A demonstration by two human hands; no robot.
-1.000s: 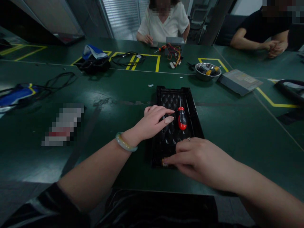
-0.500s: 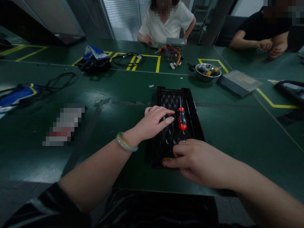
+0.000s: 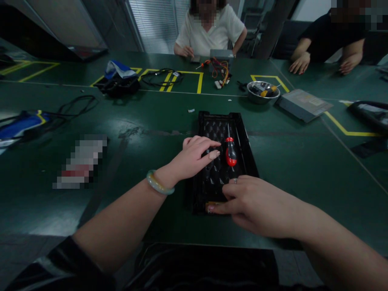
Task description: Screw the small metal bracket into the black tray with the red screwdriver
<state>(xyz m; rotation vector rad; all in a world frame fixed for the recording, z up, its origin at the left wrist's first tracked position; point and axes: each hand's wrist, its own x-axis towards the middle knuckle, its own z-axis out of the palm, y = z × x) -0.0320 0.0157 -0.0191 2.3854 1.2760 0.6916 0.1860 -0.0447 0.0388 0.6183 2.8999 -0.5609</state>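
A black tray-like panel (image 3: 216, 171) with a dimpled inside lies lengthwise on the table before me. In it rests a red and black screwdriver (image 3: 230, 152), its shaft pointing away from me. My left hand (image 3: 198, 155) lies over the panel's left rim, thumb and forefinger spread and apart from the screwdriver. At the near end, my right hand (image 3: 245, 204) stretches its forefinger onto a yellowish strip (image 3: 214, 203). The other fingers of that hand are bent, and its thumb is mostly hidden. Neither hand shows an object lifted in it.
Farther back stand a metal bowl (image 3: 263, 93) of tools, a flat grey metal box (image 3: 304, 105) and a power supply (image 3: 221, 60) with coloured wires. Cables (image 3: 162, 76) and blue bundles (image 3: 26, 123) lie to the left. Two people sit across the table.
My hands and the panel hold almost the same places. The view has shifted slightly. The person at the far right has parted their hands and laid them at the table edge.
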